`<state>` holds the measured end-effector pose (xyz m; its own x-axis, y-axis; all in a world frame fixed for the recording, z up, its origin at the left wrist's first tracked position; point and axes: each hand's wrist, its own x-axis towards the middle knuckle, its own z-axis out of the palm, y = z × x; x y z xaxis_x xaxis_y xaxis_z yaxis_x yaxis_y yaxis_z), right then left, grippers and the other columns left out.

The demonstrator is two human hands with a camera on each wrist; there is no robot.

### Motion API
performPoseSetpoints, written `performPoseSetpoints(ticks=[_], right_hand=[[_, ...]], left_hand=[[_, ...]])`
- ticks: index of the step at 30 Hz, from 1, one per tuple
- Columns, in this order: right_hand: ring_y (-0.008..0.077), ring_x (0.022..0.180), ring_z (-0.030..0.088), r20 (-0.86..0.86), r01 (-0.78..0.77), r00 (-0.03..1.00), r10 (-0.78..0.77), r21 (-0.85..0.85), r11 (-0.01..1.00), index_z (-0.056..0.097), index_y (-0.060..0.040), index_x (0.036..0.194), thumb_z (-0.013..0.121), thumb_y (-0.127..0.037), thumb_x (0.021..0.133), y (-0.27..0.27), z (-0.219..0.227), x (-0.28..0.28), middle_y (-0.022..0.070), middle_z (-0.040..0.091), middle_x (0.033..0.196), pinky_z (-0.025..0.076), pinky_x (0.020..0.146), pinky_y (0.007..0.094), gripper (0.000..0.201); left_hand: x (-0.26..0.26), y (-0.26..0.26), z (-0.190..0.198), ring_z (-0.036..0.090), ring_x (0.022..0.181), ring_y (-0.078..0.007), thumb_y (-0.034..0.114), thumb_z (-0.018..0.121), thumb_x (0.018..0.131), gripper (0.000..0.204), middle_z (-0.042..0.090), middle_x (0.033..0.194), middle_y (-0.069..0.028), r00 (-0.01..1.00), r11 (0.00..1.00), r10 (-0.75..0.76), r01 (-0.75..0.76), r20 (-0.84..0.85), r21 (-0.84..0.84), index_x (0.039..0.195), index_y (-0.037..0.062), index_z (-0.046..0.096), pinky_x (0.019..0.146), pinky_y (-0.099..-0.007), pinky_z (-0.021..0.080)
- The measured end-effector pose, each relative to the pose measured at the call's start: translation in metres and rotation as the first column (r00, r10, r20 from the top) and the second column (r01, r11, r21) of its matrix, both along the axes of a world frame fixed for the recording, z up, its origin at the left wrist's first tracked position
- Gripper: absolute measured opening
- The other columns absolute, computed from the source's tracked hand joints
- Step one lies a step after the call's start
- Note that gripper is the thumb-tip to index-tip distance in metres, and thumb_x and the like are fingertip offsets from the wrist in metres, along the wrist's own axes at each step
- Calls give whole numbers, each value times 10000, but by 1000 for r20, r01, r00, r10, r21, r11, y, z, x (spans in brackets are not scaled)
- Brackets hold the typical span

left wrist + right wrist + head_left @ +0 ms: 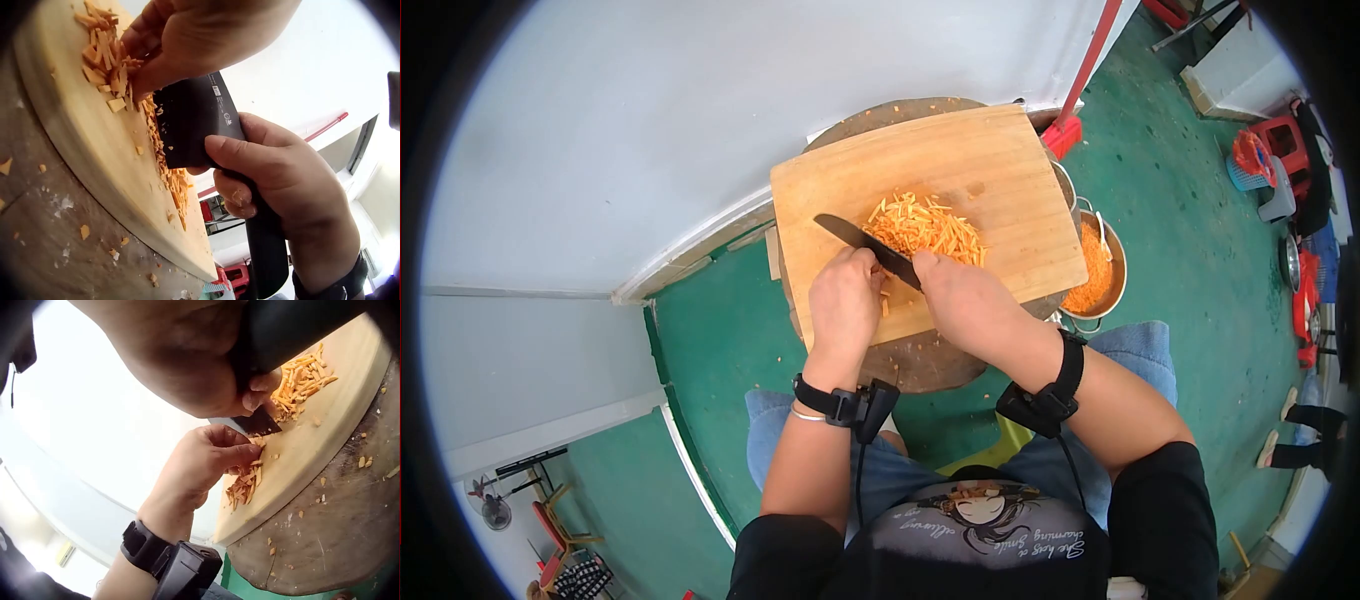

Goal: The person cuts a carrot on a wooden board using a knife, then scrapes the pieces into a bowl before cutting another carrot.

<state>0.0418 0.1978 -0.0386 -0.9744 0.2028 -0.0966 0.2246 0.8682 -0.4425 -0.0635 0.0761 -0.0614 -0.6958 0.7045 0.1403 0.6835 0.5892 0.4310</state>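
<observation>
A black cleaver (848, 232) slants across the wooden cutting board (1010, 170). My right hand (968, 302) grips its dark handle (266, 244), with the thumb lying along the blade in the left wrist view. Cut carrot strips (930, 232) form a heap on the far side of the blade. On the near side, my left hand (845, 305) bends its fingers and thumb down onto a smaller bunch of strips (247, 487), pinching some right beside the blade. Finely chopped bits (156, 140) line the cutting edge, where the blade meets the board.
The board rests on a round wood stump (920, 370) strewn with orange crumbs. To its right on the green floor stands a metal pot (1122, 270) of finely chopped orange bits with a white-handled utensil (1103, 235). A white wall (630, 130) rises behind the board.
</observation>
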Motion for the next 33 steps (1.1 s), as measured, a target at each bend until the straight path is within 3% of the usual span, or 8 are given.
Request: performPoseSetpoints(ticks=[11, 13, 17, 19, 22, 25, 32, 33], right_hand=[[289, 678, 649, -99, 22, 995, -20, 15, 1000, 470, -4, 889, 468, -51, 814, -7, -8, -8, 168, 600, 740, 524, 569, 367, 89], [363, 673, 621, -89, 47, 995, -52, -51, 998, 459, 23, 876, 445, -18, 803, -4, -8, -7, 217, 595, 700, 498, 583, 427, 85], [362, 677, 624, -147, 27, 989, -35, -52, 998, 459, 20, 873, 447, -21, 805, -2, 0, -1, 214, 598, 695, 500, 581, 425, 80], [311, 691, 642, -50, 14, 999, -16, -35, 999, 473, 8, 886, 473, -42, 804, -3, 2, 0, 178, 602, 737, 515, 581, 378, 96], [316, 694, 642, -13, 6, 1000, -6, -13, 1000, 470, 13, 892, 474, -40, 804, -6, 1, -2, 181, 599, 740, 514, 583, 384, 102], [305, 688, 645, -103, 24, 994, -21, 24, 999, 471, 6, 895, 477, -45, 806, -12, -1, -4, 180, 598, 737, 518, 578, 373, 103], [278, 671, 651, -136, 27, 990, -22, 37, 999, 477, -11, 894, 488, -52, 806, -7, -10, -10, 168, 603, 749, 527, 565, 349, 98], [283, 681, 651, -78, 45, 996, -41, 50, 998, 477, -11, 893, 489, -54, 806, -6, -3, -9, 165, 604, 754, 527, 574, 353, 98]], left_hand=[[0, -1, -5, 568, 706, -345, 43, 646, 684, 83, 556, 728, -151, 998, 999, -48, 49, -40, 20, 695, 13, 570, 625, -426, 454], [2, -1, -4, 577, 697, -342, 57, 659, 686, 88, 569, 736, -150, 995, 999, -48, 50, -82, 21, 704, 11, 586, 627, -420, 458], [5, 0, -1, 572, 700, -343, 58, 652, 680, 95, 562, 731, -155, 999, 1000, 3, -3, -33, 18, 697, 4, 576, 633, -419, 457], [6, 1, 0, 571, 703, -343, 55, 648, 680, 93, 561, 729, -157, 1000, 1000, 15, -15, -26, 8, 696, 1, 573, 636, -420, 457], [4, 0, -2, 571, 708, -344, 49, 644, 681, 91, 558, 726, -157, 1000, 999, -9, 10, -24, 36, 699, -1, 569, 641, -422, 456], [2, 0, -2, 571, 707, -348, 41, 637, 690, 79, 560, 727, -158, 999, 999, -38, 39, -37, 33, 696, -2, 572, 646, -425, 457], [0, -7, -2, 590, 733, -344, 45, 653, 701, 67, 600, 765, -165, 997, 996, -71, 69, 29, 48, 732, -6, 623, 670, -409, 470], [0, -8, -2, 593, 735, -343, 51, 659, 703, 74, 605, 771, -164, 998, 997, -54, 52, 33, 54, 738, -6, 628, 672, -407, 471]])
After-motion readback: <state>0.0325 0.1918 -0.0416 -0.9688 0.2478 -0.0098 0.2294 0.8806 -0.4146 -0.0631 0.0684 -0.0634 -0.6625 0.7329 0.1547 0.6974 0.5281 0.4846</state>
